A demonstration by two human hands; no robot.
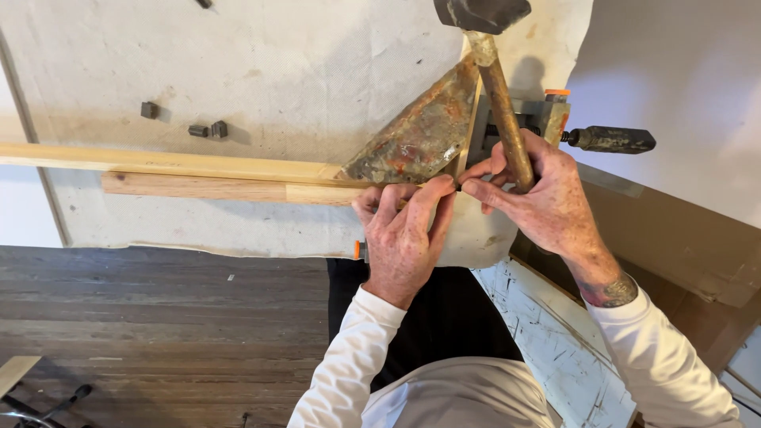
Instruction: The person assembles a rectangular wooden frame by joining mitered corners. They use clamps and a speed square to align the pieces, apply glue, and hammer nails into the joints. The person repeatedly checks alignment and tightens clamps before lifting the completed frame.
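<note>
Gripping the wooden handle of a hammer (498,87), your right hand (539,194) is closing its fingers around the shaft, the dark head sitting up at the top edge of view; your left hand (404,230) is pinching the near end of a pale wood strip (198,176) between thumb and fingers, just beside a paint-stained triangular block (416,139); behind your right hand a clamp (602,139) is sitting on the cloth-covered table (277,63); three small dark blocks (198,127) are lying well apart to the left.

Two hands (404,238) (539,190) — one hammer (501,103), two wood strips (166,162) (198,187), three small dark blocks (150,110) (198,131) (219,128) — one clamp (610,140).
</note>
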